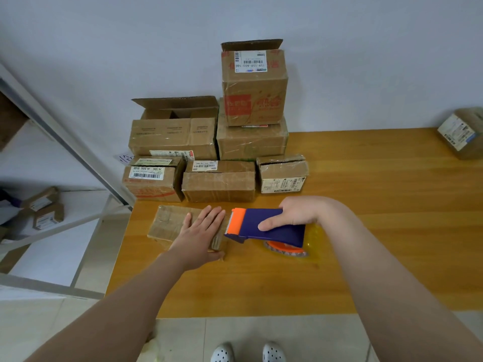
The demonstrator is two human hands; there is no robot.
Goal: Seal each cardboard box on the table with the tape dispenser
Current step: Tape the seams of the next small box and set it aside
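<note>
Box point(167, 220), left of centre on the worktop point(366, 178), lies under the straight fingers point(209, 215) of the left hand point(198, 231); the right hand point(298, 212) grips the dispenser point(257, 218) at its right end, seemingly ready to draw tape across.

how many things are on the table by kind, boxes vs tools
cardboard boxes: 8 (one flat box under the left hand, three in the front row, three stacked behind, one at the far right edge)
tape dispenser: 1, gripped by the right hand
total: 9
</note>
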